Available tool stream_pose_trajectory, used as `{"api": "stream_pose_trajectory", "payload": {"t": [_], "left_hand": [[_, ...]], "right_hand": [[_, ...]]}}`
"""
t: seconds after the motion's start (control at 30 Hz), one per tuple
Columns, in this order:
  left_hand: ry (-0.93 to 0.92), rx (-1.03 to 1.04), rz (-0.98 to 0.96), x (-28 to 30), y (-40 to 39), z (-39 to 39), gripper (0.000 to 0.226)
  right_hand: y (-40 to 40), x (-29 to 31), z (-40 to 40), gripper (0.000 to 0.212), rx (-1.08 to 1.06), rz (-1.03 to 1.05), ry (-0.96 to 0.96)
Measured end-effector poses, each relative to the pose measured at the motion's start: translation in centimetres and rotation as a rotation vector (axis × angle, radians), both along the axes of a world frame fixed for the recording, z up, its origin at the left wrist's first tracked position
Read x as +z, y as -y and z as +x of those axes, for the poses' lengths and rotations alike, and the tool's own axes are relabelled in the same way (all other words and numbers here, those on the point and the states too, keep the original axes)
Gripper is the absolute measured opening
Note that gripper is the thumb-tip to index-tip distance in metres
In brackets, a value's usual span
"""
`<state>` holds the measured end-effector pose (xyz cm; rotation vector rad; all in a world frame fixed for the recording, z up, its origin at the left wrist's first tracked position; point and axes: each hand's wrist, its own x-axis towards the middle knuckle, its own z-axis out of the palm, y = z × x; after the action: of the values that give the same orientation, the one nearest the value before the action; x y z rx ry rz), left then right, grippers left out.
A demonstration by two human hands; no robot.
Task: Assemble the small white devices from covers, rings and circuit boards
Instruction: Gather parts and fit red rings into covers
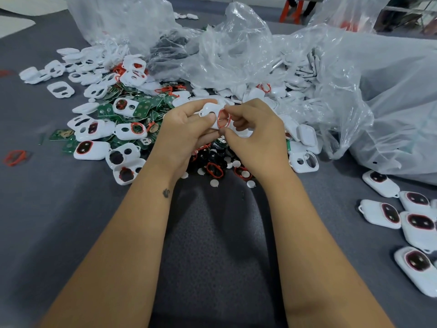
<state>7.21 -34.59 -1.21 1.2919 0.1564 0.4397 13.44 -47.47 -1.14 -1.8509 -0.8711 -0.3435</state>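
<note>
In the head view, the left hand (186,129) grips a white cover (214,114) with curled fingers and thumb, holding it up above the heap of parts in the middle of the grey surface (59,209). The right hand (256,133) pinches a red ring (223,118) between thumb and fingertips, and the ring lies against the large opening of that cover.

Under and behind the hands lies a heap of green circuit boards (142,110), loose white covers (61,89) and small white discs (214,183), with more red rings among dark parts just below the wrists. One stray red ring (14,157) lies apart at the left edge.

At the right edge a group of finished white devices (380,183) lies in a loose row, each with a dark window ringed in red. Crumpled clear plastic bags (236,50) stand behind the heap, more white covers spilling from them.
</note>
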Motion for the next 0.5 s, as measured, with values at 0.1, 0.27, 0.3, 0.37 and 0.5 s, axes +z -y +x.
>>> {"api": "stream_pose_trajectory", "payload": {"t": [0.1, 0.27, 0.3, 0.37, 0.5], "left_hand": [[0.004, -0.006, 0.007, -0.05, -0.07, -0.12, 0.022], [-0.035, -0.008, 0.026, -0.16, -0.42, -0.04, 0.02], [-0.042, -0.013, 0.033, -0.18, -0.45, -0.02, 0.021], [-0.053, -0.031, 0.043, -0.23, -0.54, -0.01, 0.022], [-0.073, -0.056, 0.043, -0.38, -0.67, -0.06, 0.02]], "right_hand": [[-0.01, 0.13, -0.07, 0.026, 0.025, -0.011, 0.004], [-0.03, 0.02, 0.1, 0.028, 0.046, -0.021, -0.034], [-0.04, -0.01, 0.12, 0.028, 0.045, -0.015, -0.053], [-0.05, -0.01, 0.09, 0.028, 0.042, -0.008, -0.078], [-0.04, 0.03, 0.09, 0.029, 0.051, -0.006, -0.114]]}}
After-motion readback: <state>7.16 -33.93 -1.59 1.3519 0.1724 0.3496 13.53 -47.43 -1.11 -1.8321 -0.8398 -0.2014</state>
